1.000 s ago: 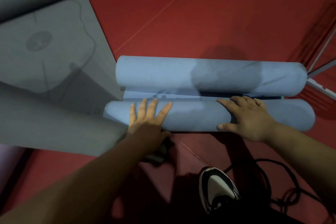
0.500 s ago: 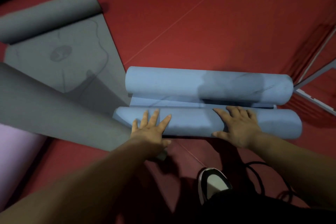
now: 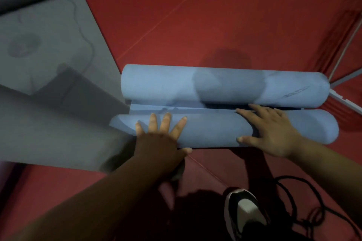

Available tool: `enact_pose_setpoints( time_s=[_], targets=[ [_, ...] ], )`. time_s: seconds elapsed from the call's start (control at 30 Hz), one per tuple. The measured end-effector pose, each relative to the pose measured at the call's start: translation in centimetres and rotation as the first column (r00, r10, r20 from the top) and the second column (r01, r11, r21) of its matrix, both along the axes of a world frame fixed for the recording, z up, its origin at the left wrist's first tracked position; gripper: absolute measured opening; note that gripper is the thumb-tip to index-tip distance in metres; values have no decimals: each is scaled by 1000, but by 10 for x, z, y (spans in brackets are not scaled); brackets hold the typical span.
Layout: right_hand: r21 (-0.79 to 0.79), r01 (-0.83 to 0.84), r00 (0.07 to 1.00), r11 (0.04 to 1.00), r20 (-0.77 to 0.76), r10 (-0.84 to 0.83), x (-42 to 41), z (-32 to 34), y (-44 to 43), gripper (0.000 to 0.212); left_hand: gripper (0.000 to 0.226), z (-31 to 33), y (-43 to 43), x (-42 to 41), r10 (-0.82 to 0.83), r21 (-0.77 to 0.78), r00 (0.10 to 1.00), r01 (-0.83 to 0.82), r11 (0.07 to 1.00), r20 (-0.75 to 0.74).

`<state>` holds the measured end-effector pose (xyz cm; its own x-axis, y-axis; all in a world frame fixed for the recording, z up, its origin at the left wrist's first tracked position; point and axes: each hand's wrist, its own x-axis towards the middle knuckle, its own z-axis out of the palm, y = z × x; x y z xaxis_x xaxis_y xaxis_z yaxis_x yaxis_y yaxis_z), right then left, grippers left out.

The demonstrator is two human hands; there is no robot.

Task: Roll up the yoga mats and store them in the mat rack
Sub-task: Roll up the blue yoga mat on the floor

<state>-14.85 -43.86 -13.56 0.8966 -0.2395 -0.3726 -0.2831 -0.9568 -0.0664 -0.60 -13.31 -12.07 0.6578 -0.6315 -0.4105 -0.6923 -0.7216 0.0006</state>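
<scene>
Since the moment before, the hands had barely shifted: left hand (image 3: 160, 139) and right hand (image 3: 274, 133) lay flat, fingers spread, pressing the near roll of the pale blue yoga mat (image 3: 211, 131) (rolled from both ends, two tubes side by side) on the red floor (image 3: 215, 15), beside a grey mat (image 3: 49, 64).

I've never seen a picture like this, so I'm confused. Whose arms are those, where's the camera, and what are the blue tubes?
No machine here: the arms belong to a person wearing a camera on their head, so you look down as they do. The left hand and right hand press flat, fingers spread, on the nearer roll of a blue yoga mat. It is curled up from both ends, with a flat strip between the rolls. Nothing is picked up; the hands only press. A grey mat lies to the left on the red floor. Near the bottom is a shoe.
</scene>
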Motion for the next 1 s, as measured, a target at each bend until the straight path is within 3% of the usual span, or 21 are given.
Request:
enact_pose_setpoints(
  time_s=[0.07,0.33,0.47,0.8,1.0],
  targets=[
    [10,26,999,1000,-35,-26,0,4,3,96,85,9,-9,9,-9,20,1000,10,1000,-20],
    [41,166,985,985,-57,-164,29,9,5,94,82,-1,-13,40,-106,-183,994,110,977,31],
    [0,205,979,979,-5,-205,45,3,1,94,87,-5,-21,51,-169,-143,985,163,976,-30],
    [7,258,964,966,58,-258,62,-1,-5,97,103,-14,-10,47,-147,-127,989,144,981,-14],
    [32,261,961,965,87,-262,67,2,-6,96,95,-12,-21,65,-161,-117,987,161,980,10]
  ],
)
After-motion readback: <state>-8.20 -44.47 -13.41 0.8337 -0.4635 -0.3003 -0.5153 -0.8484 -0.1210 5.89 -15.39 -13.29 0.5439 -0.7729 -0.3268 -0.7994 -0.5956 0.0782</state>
